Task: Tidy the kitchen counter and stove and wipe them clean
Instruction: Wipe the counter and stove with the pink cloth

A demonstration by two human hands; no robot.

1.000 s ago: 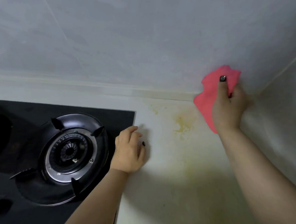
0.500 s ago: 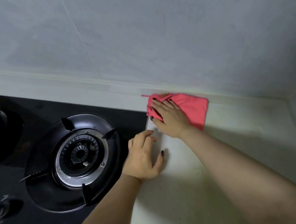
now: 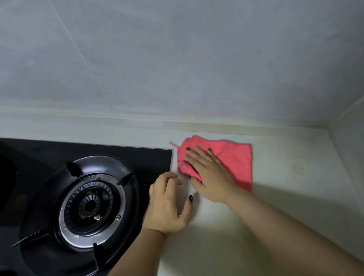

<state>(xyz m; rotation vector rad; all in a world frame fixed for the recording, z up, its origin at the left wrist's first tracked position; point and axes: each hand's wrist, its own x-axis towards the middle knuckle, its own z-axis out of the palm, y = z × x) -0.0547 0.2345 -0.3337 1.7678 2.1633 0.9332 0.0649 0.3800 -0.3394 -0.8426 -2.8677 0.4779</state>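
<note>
the right hand [image 3: 210, 174] lies flat, fingers straight and spread, pressing the pink rectangular wiping cloth [image 3: 230, 158] onto the pale stone counter [image 3: 285, 195]; it pins the cloth and does not clutch it. most of the cloth spreads out to the right of the palm, its long axis running along the back wall, its bunched end pointing toward the black glass stove [image 3: 146, 156] just to the left. the left hand [image 3: 169, 204] rests beside the stove edge, fingers loosely curled, holding nothing. the right hand is plainly the nearer. a faint ring mark [image 3: 298, 167] lies further right, probably the next stretch to wipe.
</note>
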